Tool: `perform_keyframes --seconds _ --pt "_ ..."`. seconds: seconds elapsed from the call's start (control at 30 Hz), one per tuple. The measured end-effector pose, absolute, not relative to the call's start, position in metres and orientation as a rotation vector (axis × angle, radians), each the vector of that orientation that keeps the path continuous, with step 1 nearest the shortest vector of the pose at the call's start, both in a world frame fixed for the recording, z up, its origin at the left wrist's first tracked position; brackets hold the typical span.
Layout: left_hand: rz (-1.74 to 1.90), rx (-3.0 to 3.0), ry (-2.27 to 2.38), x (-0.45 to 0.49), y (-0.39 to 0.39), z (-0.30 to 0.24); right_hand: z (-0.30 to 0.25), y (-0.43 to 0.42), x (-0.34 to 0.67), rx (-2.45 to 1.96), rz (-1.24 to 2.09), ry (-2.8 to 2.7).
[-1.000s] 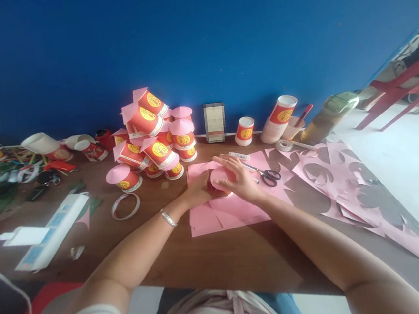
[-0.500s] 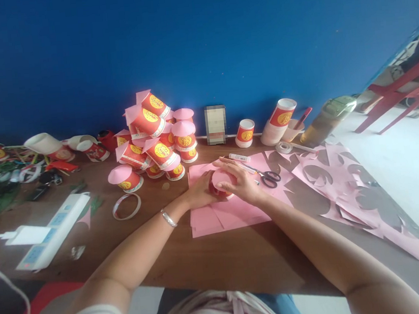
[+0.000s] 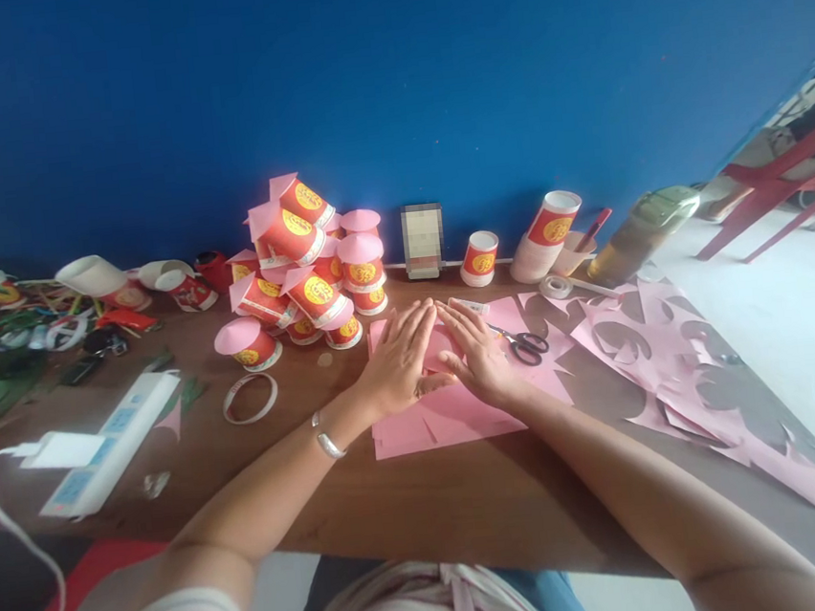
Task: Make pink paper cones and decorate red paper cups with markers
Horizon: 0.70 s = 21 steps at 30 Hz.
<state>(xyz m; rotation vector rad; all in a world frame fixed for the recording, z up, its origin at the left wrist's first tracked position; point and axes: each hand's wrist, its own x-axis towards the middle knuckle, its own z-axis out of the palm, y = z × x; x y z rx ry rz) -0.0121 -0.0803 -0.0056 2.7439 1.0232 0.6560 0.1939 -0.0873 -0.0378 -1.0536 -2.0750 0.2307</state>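
My left hand [image 3: 404, 356] and my right hand [image 3: 479, 354] lie flat over a pink paper cone [image 3: 444, 346], fingers stretched forward and the tips nearly meeting at the far side. Both palms rest against the cone's slopes. The red paper cup beneath it is hidden by my hands. Under everything lie stacked pink paper sheets [image 3: 476, 422]. Just right of my right hand are scissors with black handles [image 3: 529, 348]. A white glue tube [image 3: 471, 306] lies partly covered behind that hand.
Left of the sheets stands a pile of red cups with pink cone tops [image 3: 312, 291]. A tape roll [image 3: 250, 398] and a power strip [image 3: 111, 444] lie farther left. Pink offcuts [image 3: 675, 385] spread rightward; a single cup [image 3: 479, 260], stacked cups [image 3: 549, 234] and a bottle [image 3: 642, 235] line the wall.
My left hand has risen from the cup's side onto the cone, its fingers now extended. My right hand has shifted slightly right, flattened along the other slope.
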Motion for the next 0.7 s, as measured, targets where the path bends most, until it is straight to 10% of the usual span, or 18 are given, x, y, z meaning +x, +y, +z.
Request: perform_keyframes --seconds 0.7 --pt "0.938 2.402 0.955 -0.013 -0.074 -0.013 -0.03 -0.089 0.197 -1.056 0.241 -1.92"
